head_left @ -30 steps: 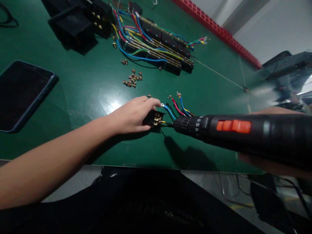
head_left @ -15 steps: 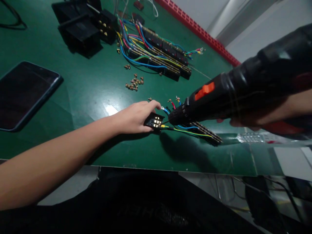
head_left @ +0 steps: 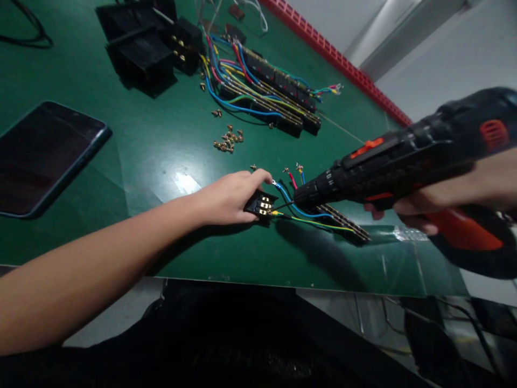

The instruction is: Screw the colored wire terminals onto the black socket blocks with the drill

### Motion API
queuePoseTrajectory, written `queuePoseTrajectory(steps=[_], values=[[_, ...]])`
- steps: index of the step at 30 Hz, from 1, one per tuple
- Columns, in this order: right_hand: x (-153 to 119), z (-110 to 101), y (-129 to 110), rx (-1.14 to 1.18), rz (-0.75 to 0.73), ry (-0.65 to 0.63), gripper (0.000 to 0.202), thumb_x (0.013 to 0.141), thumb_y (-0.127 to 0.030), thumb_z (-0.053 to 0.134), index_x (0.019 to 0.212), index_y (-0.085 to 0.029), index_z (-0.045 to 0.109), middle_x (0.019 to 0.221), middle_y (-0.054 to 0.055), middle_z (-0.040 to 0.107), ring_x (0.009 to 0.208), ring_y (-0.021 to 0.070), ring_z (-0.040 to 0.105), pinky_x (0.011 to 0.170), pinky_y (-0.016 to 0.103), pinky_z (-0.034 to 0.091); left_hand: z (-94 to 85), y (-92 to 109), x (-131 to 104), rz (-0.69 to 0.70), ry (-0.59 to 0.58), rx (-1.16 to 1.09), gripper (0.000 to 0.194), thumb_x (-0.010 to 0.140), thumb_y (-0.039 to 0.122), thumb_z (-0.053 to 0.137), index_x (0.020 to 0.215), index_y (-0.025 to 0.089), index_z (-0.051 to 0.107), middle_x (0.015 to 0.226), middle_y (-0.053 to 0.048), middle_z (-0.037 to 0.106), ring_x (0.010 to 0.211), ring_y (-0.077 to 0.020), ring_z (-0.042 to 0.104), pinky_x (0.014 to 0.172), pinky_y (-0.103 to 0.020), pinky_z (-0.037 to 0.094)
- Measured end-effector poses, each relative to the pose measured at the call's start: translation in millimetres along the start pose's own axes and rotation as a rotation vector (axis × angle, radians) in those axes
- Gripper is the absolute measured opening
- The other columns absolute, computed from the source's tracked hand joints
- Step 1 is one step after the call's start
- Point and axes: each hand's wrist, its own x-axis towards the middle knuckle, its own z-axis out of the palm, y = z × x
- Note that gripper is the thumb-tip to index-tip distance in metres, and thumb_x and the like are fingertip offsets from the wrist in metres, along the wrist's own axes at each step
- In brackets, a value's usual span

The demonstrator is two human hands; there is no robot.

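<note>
My left hand [head_left: 238, 196] is closed around a small black terminal block [head_left: 258, 205] with brass contacts. A green-and-yellow wire [head_left: 319, 222] runs from the block's near side to a black strip with brass rails [head_left: 351, 225]. Beside my left fingertips is the ring end of a blue wire [head_left: 285, 191]. My right hand [head_left: 424, 202] grips a black and orange cordless drill [head_left: 388, 170]. Its thin bit points left and reaches the block close to the wire's yellow terminal; whether it sits in a screw I cannot tell.
Loose brass screws [head_left: 229, 140] lie beyond my left hand. Wired black strips [head_left: 274, 91] and black housings [head_left: 141, 54] stand at the back. A phone [head_left: 52, 156] lies at the left. A red perforated rail [head_left: 335, 59] edges the far side of the green table [head_left: 161, 140].
The drill's rear has swung down and to the right, showing more of its orange handle. My left hand still holds the block; the whole view has shifted slightly.
</note>
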Motion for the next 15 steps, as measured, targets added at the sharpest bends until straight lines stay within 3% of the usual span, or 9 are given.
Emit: queuePoseTrajectory(steps=[6,9,10,14,15], values=[[0,34,38,0.265,-0.073,0.211,0.070,0.094,-0.064,0.037,0.082,-0.005,0.073,0.057,-0.004,0.063,0.048,0.0035,0.060,0.051,0.014,0.040,1.5,0,-1,-0.015,0.000,0.018,0.067,0.079,0.027,0.072,0.139,0.020,0.043,0.117,-0.010,0.071,0.113,-0.0287,0.066,0.091,-0.036,0.050],[-1,44,45,0.165,-0.073,0.222,0.073,0.094,-0.069,0.035,0.083,-0.008,0.075,0.053,-0.004,0.060,0.046,0.0044,0.059,0.049,0.014,0.040,0.3,1,-1,-0.029,-0.009,0.022,0.066,0.079,0.027,0.072,0.139,0.020,0.044,0.116,-0.010,0.071,0.112,-0.0289,0.067,0.091,-0.036,0.050],[-2,49,46,0.074,-0.052,0.281,0.079,0.094,-0.070,0.028,0.081,-0.008,0.075,0.054,-0.004,0.061,0.047,0.0039,0.060,0.050,0.013,0.040,0.0,2,-1,-0.031,-0.011,0.023,0.066,0.080,0.027,0.072,0.139,0.019,0.044,0.116,-0.010,0.071,0.112,-0.0290,0.067,0.091,-0.036,0.050],[-9,75,49,-0.275,0.063,0.812,0.094,0.097,-0.064,0.004,0.072,-0.007,0.075,0.080,0.002,0.073,0.067,0.0020,0.068,0.059,0.011,0.042,-0.6,3,-1,-0.038,-0.019,0.028,0.066,0.080,0.028,0.072,0.139,0.019,0.044,0.115,-0.011,0.071,0.112,-0.0295,0.067,0.092,-0.037,0.050],[-11,82,50,-0.308,0.054,0.887,0.093,0.098,-0.062,0.003,0.072,-0.007,0.075,0.086,0.002,0.075,0.073,0.0024,0.070,0.061,0.011,0.043,-0.6,2,-1,-0.042,-0.021,0.030,0.067,0.080,0.028,0.072,0.139,0.018,0.044,0.115,-0.011,0.071,0.112,-0.0296,0.067,0.092,-0.037,0.051]])
